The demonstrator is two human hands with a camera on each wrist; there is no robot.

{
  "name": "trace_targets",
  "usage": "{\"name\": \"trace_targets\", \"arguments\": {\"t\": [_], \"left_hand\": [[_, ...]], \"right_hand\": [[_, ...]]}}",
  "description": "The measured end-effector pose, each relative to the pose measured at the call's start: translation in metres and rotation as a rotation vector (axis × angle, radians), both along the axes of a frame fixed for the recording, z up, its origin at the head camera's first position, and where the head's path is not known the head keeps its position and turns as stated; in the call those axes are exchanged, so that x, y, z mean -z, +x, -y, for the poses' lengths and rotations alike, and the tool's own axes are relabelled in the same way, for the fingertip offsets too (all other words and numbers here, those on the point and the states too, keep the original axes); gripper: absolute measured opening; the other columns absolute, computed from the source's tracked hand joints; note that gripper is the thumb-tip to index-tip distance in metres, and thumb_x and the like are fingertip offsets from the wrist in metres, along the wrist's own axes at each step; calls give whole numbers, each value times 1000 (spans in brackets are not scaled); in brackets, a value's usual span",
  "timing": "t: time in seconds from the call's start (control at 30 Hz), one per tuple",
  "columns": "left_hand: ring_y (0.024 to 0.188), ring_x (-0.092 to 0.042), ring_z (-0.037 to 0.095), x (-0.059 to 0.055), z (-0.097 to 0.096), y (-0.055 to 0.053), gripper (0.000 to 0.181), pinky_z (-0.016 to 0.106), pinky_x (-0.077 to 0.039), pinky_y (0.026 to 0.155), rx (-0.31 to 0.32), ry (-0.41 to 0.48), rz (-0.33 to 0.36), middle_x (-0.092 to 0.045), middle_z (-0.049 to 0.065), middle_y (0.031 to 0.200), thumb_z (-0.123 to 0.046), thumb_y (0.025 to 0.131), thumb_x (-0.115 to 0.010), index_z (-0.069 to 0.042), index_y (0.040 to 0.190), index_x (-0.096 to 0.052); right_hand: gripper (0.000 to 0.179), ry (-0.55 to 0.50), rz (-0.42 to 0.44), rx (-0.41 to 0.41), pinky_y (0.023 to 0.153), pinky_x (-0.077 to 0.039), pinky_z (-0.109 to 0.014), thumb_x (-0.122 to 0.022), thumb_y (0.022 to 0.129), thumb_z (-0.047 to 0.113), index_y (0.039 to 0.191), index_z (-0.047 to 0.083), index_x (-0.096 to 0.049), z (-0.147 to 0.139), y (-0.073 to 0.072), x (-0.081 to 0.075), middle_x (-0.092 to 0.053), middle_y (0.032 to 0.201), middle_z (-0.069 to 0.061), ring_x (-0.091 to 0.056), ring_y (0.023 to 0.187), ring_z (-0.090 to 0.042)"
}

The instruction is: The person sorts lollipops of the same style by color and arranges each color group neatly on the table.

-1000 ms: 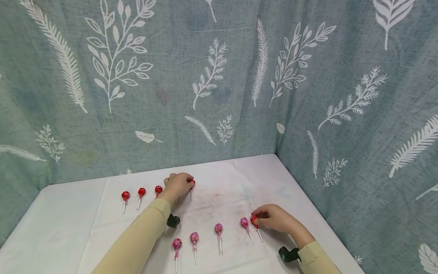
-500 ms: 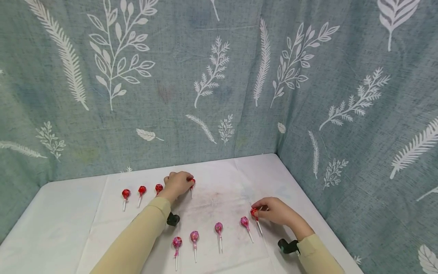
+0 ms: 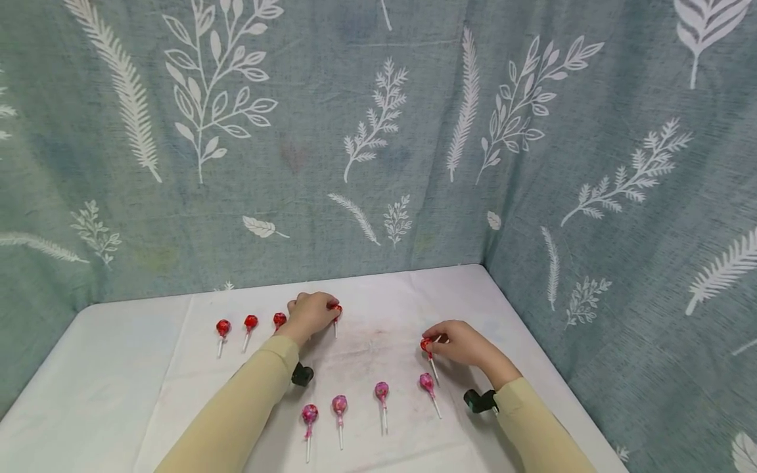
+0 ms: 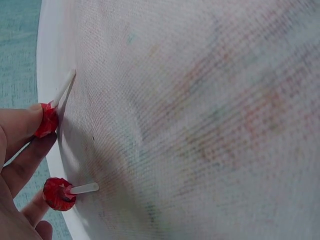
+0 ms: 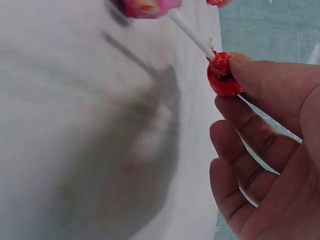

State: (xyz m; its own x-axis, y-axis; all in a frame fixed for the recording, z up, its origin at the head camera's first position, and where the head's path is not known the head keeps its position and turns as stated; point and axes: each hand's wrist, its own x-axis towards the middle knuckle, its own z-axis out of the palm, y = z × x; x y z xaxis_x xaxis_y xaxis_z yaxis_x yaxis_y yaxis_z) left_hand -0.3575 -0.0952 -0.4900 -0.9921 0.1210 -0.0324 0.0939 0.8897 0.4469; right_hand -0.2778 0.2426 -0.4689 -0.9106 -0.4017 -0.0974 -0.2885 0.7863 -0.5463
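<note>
My left hand (image 3: 311,313) pinches a red-wrapped lollipop (image 4: 48,120) by its head, at the right end of a back row; its white stick points toward me. Another red lollipop (image 4: 59,194) lies by the other fingers of that hand in the left wrist view, hidden under the hand in the head view. To the left are more red lollipops, the nearest one (image 3: 280,319) beside the wrist. Between thumb and index finger, my right hand (image 3: 464,343) holds a red lollipop (image 5: 223,75), raised off the cloth. Just in front of it lies a pink lollipop (image 3: 426,382).
Several pink lollipops, one (image 3: 382,390) near the middle, form a front row on the white-covered table (image 3: 106,381). Patterned green curtains (image 3: 307,157) hang along the back and right edges. Dark wrist cameras (image 3: 480,401) jut out below both hands.
My right hand has lifted the red lollipop from beside the right-end pink one and carried it away from me and slightly left. The left hand keeps its place; the head view shifts slightly.
</note>
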Motion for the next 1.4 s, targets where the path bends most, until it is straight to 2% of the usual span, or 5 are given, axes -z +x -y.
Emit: {"name": "trace_targets", "arguments": {"t": [0.2, 0.4, 0.77, 1.1, 1.4], "left_hand": [[106, -43, 33, -4, -1, 4, 30, 57, -18, 90, -8, -13, 2, -63, -4, 113, -37, 84, -62, -24, 112, -65], [106, -43, 33, -3, 0, 5, 30, 56, -19, 90, -10, -24, -1, -63, -4, 113, -38, 84, -62, -25, 111, -65], [106, -44, 32, -3, 1, 5, 30, 55, -20, 89, -7, -28, 1, -63, -5, 114, -38, 84, -62, -26, 112, -65], [105, -44, 32, -5, 2, 6, 28, 54, -21, 90, -18, -35, -14, -62, -6, 113, -37, 84, -62, -27, 110, -65], [105, -44, 30, 0, 4, 5, 28, 53, -20, 90, -27, -38, -13, -62, -8, 113, -40, 83, -62, -29, 109, -65]], "right_hand": [[27, 5, 12, 18, 68, -47, -26, -63, 86, 26, 112, 17, -65, 14, -15, -6, -63, 94, 11, -55, 82, -11], [28, 7, 35, 20, 72, -47, -27, -62, 86, 29, 112, 19, -65, 31, -31, -9, -63, 95, 12, -54, 84, -10], [31, 42, 31, -25, 75, -48, -29, -61, 87, 30, 115, 18, -63, 63, -57, -9, -63, 95, 13, -56, 83, -7], [32, 64, 42, -48, 79, -47, -30, -61, 87, 31, 116, 17, -63, 91, -70, -10, -64, 97, 13, -57, 87, -7], [30, 87, 28, -40, 83, -47, -32, -60, 87, 33, 113, 20, -64, 111, -83, -5, -64, 102, 10, -58, 95, -10]]}}
